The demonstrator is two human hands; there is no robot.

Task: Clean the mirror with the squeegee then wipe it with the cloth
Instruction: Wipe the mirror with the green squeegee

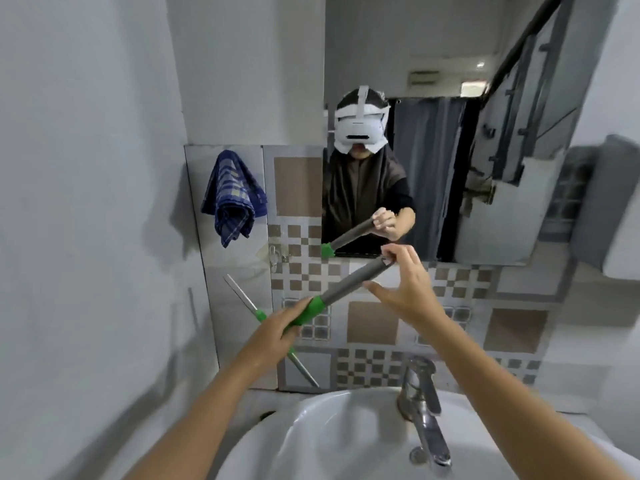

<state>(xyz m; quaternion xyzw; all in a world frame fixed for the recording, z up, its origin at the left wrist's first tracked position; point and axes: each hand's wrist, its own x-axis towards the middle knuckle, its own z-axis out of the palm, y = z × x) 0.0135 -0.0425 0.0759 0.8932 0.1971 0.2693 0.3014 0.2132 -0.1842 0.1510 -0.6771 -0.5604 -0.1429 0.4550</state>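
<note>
Head view: our left hand (277, 329) is wrapped around the squeegee (332, 299) at its green neck; right hand (403, 289) pinches the grey handle's far end, below the mirror (450, 140). Cloth (232, 199) hangs left, well apart.

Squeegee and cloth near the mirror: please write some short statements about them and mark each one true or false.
1. Both hands hold the squeegee. True: the left hand grips its green neck, the right hand its grey handle end.
2. The cloth lies in the sink. False: it hangs on the wall, left of the mirror.
3. The blade presses on the mirror. False: it is below the mirror, in front of the tiles.
4. The cloth is blue and checked. True.
</note>
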